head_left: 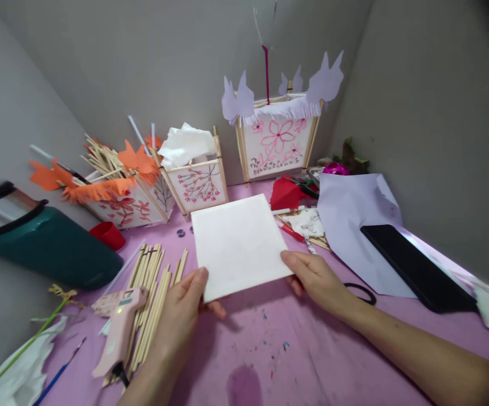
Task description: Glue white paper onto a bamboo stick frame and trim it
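A blank white square panel (240, 245) is held up above the pink table, tilted a little. My left hand (187, 296) pinches its lower left corner, thumb on top and fingers underneath. At the lower right corner, my right hand (310, 276) grips it the same way. The panel's underside is hidden. Bundles of thin wooden sticks (154, 304) lie left of the panel, close to my left forearm. A pink glue gun (121, 327) with a small lit light rests on the sticks.
Behind stand a lantern with red branches (200, 186), a lantern with pink flowers (276, 141) and an orange-fringed box (121, 200) of sticks. A green bottle (50, 242) is at left. Lavender paper (354, 225) and a black phone (417, 268) lie right, near a black ring (363, 293).
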Motion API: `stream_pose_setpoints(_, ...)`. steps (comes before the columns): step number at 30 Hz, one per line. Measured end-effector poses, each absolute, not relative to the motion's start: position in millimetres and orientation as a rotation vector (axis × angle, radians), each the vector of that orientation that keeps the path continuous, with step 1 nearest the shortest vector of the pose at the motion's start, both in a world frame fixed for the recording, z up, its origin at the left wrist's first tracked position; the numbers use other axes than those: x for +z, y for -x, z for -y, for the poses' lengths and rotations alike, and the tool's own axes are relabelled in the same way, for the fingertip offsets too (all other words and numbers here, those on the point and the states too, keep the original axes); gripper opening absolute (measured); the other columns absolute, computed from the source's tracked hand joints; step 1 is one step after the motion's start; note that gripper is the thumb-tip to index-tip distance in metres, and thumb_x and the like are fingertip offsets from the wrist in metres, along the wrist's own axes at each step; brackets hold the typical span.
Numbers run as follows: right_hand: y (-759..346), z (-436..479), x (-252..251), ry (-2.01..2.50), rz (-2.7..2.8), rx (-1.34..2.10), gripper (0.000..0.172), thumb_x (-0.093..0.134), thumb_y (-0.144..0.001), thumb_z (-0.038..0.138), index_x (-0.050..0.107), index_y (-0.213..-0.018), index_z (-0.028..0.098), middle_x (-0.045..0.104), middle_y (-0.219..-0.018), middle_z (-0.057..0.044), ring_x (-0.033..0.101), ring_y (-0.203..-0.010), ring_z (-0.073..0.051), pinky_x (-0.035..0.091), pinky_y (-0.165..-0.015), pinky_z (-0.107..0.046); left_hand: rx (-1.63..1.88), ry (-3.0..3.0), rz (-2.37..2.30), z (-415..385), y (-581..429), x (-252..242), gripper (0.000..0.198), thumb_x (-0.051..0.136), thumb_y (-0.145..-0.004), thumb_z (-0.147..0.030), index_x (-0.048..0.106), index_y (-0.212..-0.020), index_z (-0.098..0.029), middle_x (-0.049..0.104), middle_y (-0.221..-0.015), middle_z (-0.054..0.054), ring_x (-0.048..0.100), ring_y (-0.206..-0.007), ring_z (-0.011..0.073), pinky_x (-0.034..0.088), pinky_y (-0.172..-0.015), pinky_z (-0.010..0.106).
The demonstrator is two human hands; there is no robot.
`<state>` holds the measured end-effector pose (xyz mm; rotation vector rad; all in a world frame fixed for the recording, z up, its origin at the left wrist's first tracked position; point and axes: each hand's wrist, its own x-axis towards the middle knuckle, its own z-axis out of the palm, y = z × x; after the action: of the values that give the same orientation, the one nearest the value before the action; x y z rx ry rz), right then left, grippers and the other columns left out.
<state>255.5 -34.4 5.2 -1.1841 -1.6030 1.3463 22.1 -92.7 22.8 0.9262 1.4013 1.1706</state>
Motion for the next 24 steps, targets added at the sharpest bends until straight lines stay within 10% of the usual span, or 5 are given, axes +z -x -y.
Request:
stream_pose_setpoints(6, -258.3, 24.4, 4.1, 1.228, 1.500, 1.308, 0.052, 0.043, -0.087, 0.060, 0.043, -0.053, 0.020, 0.041, -0.042, 0.004, 0.036, -0.040, -0.010, 0.026, -0.043, -0.026, 1.415, -0.940, -1.353, 95.9, -21.6, 31.4, 0.053, 0.053, -0.087, -0.047, 0.046, -0.132, -0.020, 0.069, -0.081, 0.003, 0.063, -0.063, 0.0139, 0.054, -0.063, 0.030)
stream_pose_setpoints(11, -256.6, 22.4, 5.9, 1.221, 1.339, 1.449, 0.051, 0.046, -0.086, 0.059, 0.038, -0.052, 0.021, 0.036, -0.039, 0.005, 0.028, -0.037, -0.007, 0.017, -0.040, -0.025, 1.417, -1.443, -1.474, 105.8, -14.7, 40.6, 0.023, 0.051, -0.089, -0.028, 0.066, -0.106, -0.025, 0.066, -0.087, 0.002, 0.061, -0.079, 0.0134, 0.049, -0.077, 0.027)
stream_pose_setpoints(16, -255.6, 24.6, 11.6, 1.179, 1.214, 1.613, 0.050, 0.047, -0.085, 0.056, 0.034, -0.051, 0.022, 0.030, -0.035, 0.006, 0.020, -0.035, -0.007, 0.012, -0.039, -0.025, 1.326, -2.186, -1.416, 106.6, -11.6, 43.9, 0.036, 0.059, -0.082, -0.014, 0.066, -0.113, -0.030, 0.059, -0.096, 0.004, 0.056, -0.088, 0.0160, 0.046, -0.077, 0.028)
stream_pose_setpoints(24, -262.4, 32.9, 11.2, 1.011, 1.454, 1.128, 0.040, 0.042, -0.089, 0.057, 0.056, -0.079, 0.021, 0.055, -0.068, -0.001, 0.046, -0.056, -0.013, 0.038, -0.052, -0.026, 1.816, -1.784, -1.612, 118.8, -10.7, 51.1, 0.016, 0.064, -0.080, -0.022, 0.074, -0.089, -0.030, 0.064, -0.090, 0.002, 0.058, -0.087, 0.0191, 0.045, -0.083, 0.032)
